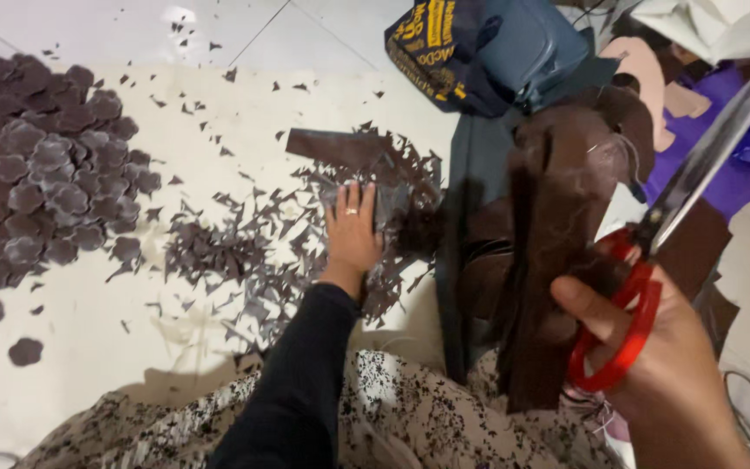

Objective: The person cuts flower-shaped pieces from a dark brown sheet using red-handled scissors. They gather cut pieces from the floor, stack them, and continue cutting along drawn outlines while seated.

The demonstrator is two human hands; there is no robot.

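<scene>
A dark navy bag (444,52) with yellow print lies crumpled at one o'clock, on the pale floor. Just right of it, touching, sits a blue-grey pouch (527,48).

View: one head-worn camera, no second view to overlap | Faces: steeply down and forward over the wearer's lap onto the pale tiled floor (115,347) | Range: close, right hand (679,365) large at lower right edge, left hand (351,230) farther out, mid-frame
</scene>
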